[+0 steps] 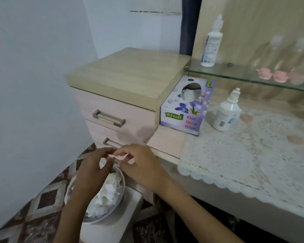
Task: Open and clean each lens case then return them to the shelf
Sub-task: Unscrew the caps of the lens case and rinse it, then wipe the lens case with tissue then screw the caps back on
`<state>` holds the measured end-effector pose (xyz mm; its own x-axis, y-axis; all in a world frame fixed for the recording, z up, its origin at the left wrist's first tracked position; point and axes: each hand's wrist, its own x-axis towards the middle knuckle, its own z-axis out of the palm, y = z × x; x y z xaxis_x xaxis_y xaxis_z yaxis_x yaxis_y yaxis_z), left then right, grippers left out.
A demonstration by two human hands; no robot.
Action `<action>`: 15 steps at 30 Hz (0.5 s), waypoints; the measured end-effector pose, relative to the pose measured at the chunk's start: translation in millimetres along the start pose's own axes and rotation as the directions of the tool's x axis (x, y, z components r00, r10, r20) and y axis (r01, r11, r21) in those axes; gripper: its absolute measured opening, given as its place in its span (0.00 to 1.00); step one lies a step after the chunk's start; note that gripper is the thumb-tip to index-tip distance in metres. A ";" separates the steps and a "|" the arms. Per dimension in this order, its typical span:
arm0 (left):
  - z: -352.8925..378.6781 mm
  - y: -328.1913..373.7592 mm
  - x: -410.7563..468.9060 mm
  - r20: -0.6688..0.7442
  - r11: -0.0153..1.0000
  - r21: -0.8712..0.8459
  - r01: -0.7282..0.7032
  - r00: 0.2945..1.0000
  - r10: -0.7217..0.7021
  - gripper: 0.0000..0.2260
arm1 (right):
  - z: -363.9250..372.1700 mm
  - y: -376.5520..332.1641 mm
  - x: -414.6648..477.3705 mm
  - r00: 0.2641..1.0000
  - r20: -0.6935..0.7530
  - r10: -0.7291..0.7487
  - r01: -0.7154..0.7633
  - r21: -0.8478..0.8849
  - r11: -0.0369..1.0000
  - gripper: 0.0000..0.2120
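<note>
- Left hand [93, 165] and right hand [140, 163] low left, above clear round glass bowl [104, 219] of crumpled white tissues [107, 195].
- Fingers of both curled, tips nearly meeting (blurred; cannot tell whether anything is pinched).
- Pink round lens cases [265, 74] in a row on glass shelf [218, 70], upper right, well apart from hands.
- Purple cardboard tissue box [186, 109] and white plastic bottle [225, 114] below shelf.

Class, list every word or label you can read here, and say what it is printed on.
"Mysoft": front of the tissue box.
"Soft", "Facial": same box; the third line is blurred.
Shelf bottle label: too blurred to read.
Counter bottle label: too blurred to read.
</note>
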<state>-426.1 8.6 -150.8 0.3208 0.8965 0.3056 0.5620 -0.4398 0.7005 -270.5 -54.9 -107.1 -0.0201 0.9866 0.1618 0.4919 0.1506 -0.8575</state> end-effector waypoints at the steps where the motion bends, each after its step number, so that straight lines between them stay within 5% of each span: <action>1: 0.3 16.3 4.8 -0.002 0.999 -0.013 -0.043 0.999 0.043 0.15 | -13.7 -5.0 -5.3 0.999 -0.033 -0.019 0.020 0.008 1.000 0.11; 9: 34.4 135.5 33.1 -0.051 0.945 -0.133 -0.299 0.954 0.295 0.10 | -126.8 -9.0 -52.6 0.969 -0.246 0.038 -0.034 0.022 0.999 0.09; 15: 85.7 209.2 34.0 0.037 0.858 -0.267 -0.439 0.885 0.465 0.10 | -210.5 13.7 -99.5 0.895 -0.434 0.101 -0.160 -0.101 0.982 0.08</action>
<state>-232.3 -57.5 -49.2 0.5734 0.5868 0.5718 0.1374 -0.7569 0.6390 -78.6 -164.1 -32.1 0.4092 0.8717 0.2698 0.5745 -0.0165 -0.8183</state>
